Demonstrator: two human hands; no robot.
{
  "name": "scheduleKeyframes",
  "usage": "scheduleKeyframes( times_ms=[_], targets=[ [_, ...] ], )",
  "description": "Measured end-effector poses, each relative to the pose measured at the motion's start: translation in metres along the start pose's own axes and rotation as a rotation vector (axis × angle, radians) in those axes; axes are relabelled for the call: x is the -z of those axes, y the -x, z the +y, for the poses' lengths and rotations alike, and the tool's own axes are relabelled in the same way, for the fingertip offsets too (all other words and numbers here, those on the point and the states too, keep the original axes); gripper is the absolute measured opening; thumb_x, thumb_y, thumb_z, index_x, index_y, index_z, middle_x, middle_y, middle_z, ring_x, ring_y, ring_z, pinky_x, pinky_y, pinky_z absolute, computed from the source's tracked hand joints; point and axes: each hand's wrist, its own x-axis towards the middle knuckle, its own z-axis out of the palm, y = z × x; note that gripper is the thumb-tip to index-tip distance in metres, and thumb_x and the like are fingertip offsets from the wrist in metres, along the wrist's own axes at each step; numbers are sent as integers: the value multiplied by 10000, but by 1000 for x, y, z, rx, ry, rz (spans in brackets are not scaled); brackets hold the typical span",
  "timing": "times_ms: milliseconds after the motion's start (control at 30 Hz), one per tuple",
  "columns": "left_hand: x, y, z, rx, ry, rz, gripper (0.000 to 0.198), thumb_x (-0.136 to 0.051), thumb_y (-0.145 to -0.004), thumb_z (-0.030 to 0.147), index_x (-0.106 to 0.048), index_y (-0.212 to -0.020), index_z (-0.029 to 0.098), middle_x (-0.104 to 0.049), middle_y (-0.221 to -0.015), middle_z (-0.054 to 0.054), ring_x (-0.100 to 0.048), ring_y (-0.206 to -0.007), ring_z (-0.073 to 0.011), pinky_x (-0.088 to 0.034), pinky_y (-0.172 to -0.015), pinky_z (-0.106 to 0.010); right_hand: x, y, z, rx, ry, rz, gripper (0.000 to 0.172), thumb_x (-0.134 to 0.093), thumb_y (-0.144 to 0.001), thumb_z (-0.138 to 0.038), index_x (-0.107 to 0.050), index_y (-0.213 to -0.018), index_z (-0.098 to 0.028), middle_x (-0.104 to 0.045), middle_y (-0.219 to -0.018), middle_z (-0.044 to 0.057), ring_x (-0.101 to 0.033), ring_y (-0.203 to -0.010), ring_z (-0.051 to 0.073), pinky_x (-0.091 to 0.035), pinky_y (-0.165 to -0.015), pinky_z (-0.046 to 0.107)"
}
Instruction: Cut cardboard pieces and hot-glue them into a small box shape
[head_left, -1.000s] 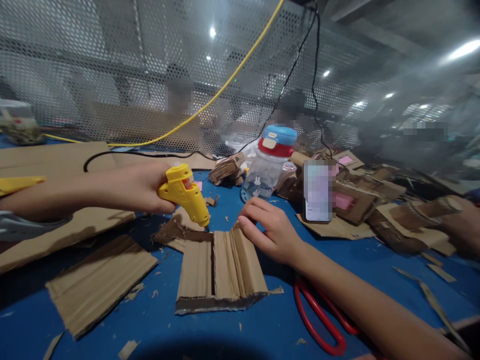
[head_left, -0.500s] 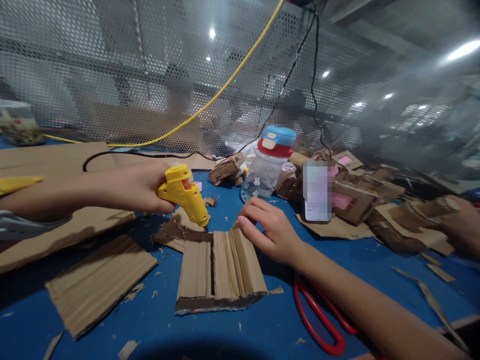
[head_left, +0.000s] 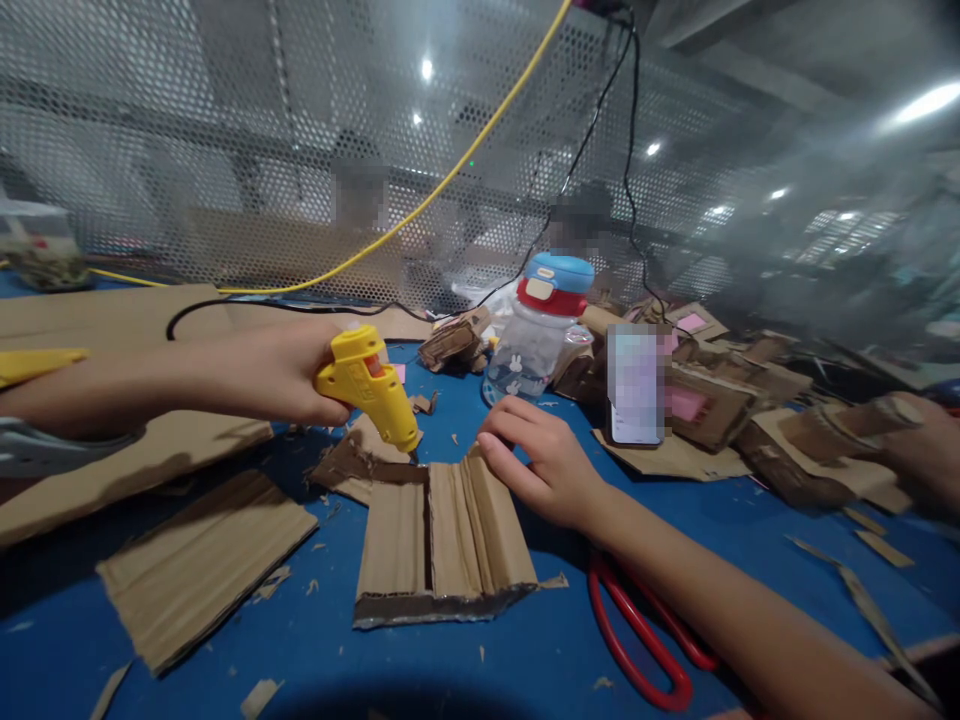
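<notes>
My left hand (head_left: pixel 285 375) is closed round a yellow glue gun (head_left: pixel 369 386), whose nozzle points down at the far edge of a folded corrugated cardboard piece (head_left: pixel 439 540) on the blue table (head_left: pixel 525 660). My right hand (head_left: pixel 544 462) rests on the far right edge of that cardboard, fingers curved and pressing it down. A torn brown cardboard scrap (head_left: pixel 352 462) lies just under the glue gun.
A flat cardboard sheet (head_left: pixel 199 565) lies at the left. Red scissors (head_left: pixel 637 640) lie under my right forearm. A clear bottle with a blue and red lid (head_left: pixel 536 330), a propped phone (head_left: pixel 636 385) and cardboard scraps (head_left: pixel 750 400) stand behind. Another person's hand (head_left: pixel 919 450) shows at the right. A perforated metal screen rises at the back.
</notes>
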Motion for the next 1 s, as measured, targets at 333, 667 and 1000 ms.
scheduleKeyframes(
  times_ms=[333,667,1000],
  targets=[
    [0,0,2,-6,14,-31,349,-513,-559,345,-559,-870,193,-669,-717,22,-627,-622,-176,-472,-522,-219,1,0,0,-11,-1,-8,261,-429,-965,-252,-572,-762,-173,-564,-759,55,-532,-697,156,-426,-651,279],
    [2,-1,1,-4,0,-25,357,-514,-553,348,-569,-871,196,-682,-717,20,-638,-630,-178,-476,-523,-217,0,0,0,-10,6,-6,257,-426,-962,-245,-562,-755,-178,-560,-756,50,-527,-690,153,-421,-641,274],
    [3,0,1,8,-28,-30,344,-515,-553,332,-609,-853,195,-690,-688,34,-635,-595,-162,-458,-501,-195,1,0,0,-3,19,-15,246,-434,-964,-235,-554,-756,-183,-557,-758,48,-529,-692,156,-415,-642,273]
  ],
)
